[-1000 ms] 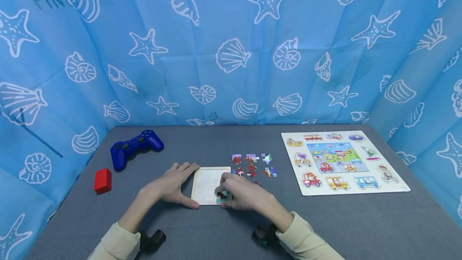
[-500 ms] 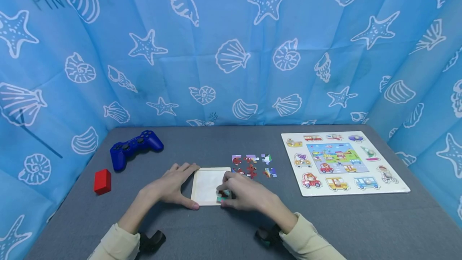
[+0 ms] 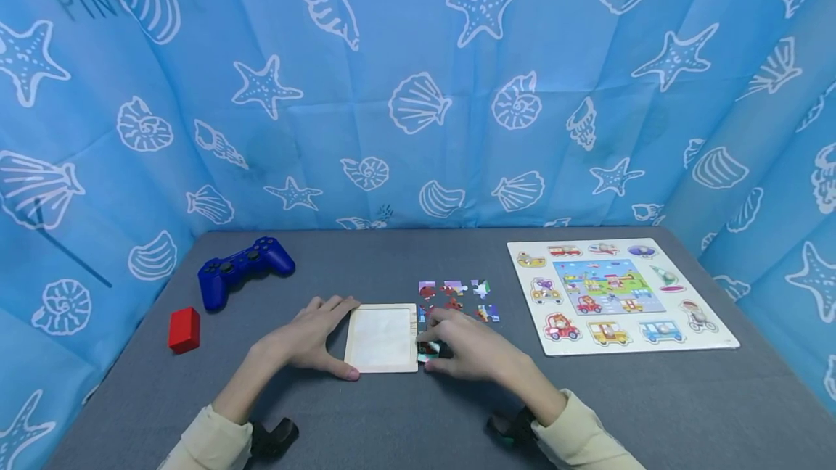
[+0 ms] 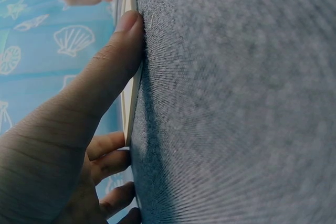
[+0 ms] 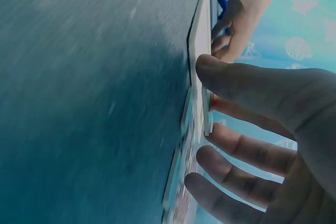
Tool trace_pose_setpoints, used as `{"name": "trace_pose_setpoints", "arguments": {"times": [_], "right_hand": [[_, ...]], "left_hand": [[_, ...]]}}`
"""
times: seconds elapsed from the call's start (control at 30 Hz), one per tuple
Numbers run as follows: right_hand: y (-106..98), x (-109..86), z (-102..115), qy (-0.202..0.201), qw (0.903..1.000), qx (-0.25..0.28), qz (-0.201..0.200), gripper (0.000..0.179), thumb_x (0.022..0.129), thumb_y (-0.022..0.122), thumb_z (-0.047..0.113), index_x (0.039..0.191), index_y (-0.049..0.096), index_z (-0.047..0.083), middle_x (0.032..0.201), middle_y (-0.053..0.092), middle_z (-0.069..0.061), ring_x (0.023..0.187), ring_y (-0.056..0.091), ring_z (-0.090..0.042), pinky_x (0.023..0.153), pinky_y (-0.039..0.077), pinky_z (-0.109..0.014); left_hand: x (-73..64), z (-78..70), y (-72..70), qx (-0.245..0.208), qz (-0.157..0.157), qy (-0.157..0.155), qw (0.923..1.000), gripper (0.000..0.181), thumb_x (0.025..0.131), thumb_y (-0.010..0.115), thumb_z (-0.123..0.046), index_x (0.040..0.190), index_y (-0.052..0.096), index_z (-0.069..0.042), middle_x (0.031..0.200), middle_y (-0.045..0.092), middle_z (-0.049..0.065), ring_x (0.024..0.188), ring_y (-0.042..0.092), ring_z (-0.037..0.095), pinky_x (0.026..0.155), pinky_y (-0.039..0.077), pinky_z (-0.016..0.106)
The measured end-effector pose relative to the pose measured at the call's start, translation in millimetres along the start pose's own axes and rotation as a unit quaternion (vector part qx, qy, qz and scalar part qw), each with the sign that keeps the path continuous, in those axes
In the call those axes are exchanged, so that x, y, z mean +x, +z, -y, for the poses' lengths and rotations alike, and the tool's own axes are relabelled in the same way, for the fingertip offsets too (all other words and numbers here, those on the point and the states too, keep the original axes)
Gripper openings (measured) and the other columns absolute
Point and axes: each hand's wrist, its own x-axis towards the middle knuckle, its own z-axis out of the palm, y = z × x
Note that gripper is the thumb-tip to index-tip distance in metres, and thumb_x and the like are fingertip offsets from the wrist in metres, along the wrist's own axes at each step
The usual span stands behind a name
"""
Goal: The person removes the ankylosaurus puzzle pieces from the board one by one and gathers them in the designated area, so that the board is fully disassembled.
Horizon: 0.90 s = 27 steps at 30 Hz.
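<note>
A shallow square wooden puzzle tray (image 3: 382, 339) with a pale, bare inside lies flat on the table. My left hand (image 3: 312, 337) holds it at the left, thumb at the near corner and fingers at the far one; the left wrist view shows the thumb (image 4: 118, 51) against its edge. Just beyond the tray's right rim, my right hand (image 3: 475, 344) pinches a jigsaw piece (image 3: 427, 349) with dark and green print. In the right wrist view that piece (image 5: 206, 111) is a thin slab between thumb and fingers. Several loose jigsaw pieces (image 3: 481, 287) lie beyond the right hand, some partly hidden by it.
A white peg puzzle board (image 3: 535, 296) with vehicle pictures lies at the right. To the left are a blue game controller (image 3: 247, 267) and a red block (image 3: 185, 330). A blue shell-print curtain (image 3: 418, 158) hangs behind the grey table (image 3: 366, 426).
My right hand has moved right with the pinched jigsaw piece, from over the tray's near right corner to just outside its right rim. The left hand has stayed on the tray.
</note>
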Motion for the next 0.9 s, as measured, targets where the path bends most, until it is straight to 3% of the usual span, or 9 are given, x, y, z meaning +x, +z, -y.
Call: {"name": "trace_pose_setpoints", "arguments": {"times": [0.23,0.7,0.9], "right_hand": [[-10.8,-16.5,-16.6,0.026,0.9996,-0.002,-0.011,0.036,0.087,0.082,0.023,0.119,0.077,0.008,0.096,0.062,-0.001,0.078,0.044,-0.007,0.065,0.039,-0.021],[-24.4,-42.5,-46.9,0.062,0.998,-0.01,-0.012,0.033,0.089,0.079,0.016,0.121,0.076,0.007,0.104,0.064,-0.003,0.087,0.058,-0.011,0.072,0.05,-0.028],[-26.6,-48.4,-52.9,0.08,0.9966,-0.019,-0.005,0.035,0.088,0.08,0.015,0.122,0.075,0.007,0.105,0.063,-0.002,0.089,0.057,-0.011,0.074,0.051,-0.031]], "left_hand": [[-0.3,-0.1,-0.1,-0.003,0.0,0.0,1.0,0.119,0.067,0.084,-0.072,0.159,0.034,-0.016,0.156,0.045,0.013,0.132,0.045,0.036,0.109,0.04,0.064],[-0.4,0.7,-0.2,-0.007,0.005,-0.004,1.0,0.119,0.067,0.083,-0.072,0.159,0.033,-0.016,0.156,0.045,0.013,0.131,0.045,0.035,0.108,0.041,0.064],[-0.8,1.0,0.4,-0.006,0.003,0.001,1.0,0.119,0.067,0.083,-0.072,0.159,0.034,-0.016,0.155,0.045,0.013,0.13,0.045,0.035,0.107,0.041,0.064]]}}
